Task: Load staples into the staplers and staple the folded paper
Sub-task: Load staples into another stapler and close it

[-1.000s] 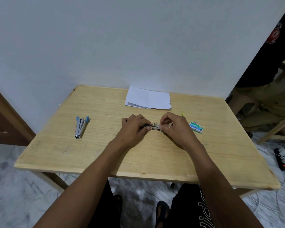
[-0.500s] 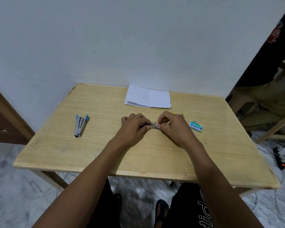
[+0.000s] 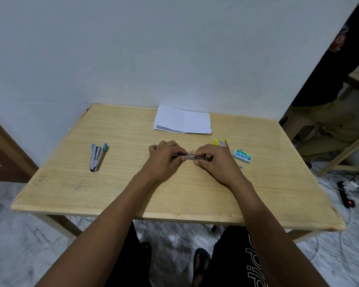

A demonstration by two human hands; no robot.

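On the wooden counter (image 3: 112, 193) by the white wall, I see my left hand (image 3: 164, 160) and right hand (image 3: 218, 162) each pinching one end of the stapler (image 3: 192, 157) at centre, folded paper (image 3: 182, 122) behind.

— What carries everything here?

— A pale wooden table (image 3: 75, 189), its far edge against the wall.

— And what lies on it?

— A folded white paper (image 3: 182, 122) at the middle of the far edge. A blue-tipped stapler (image 3: 97, 156) lies well toward the left edge. Toward the right edge sit a green staple box (image 3: 242, 155) and, just beside it, a yellow-tipped stapler (image 3: 221, 142), partly hidden. A tiny grey piece (image 3: 241, 166) lies in front of the box.
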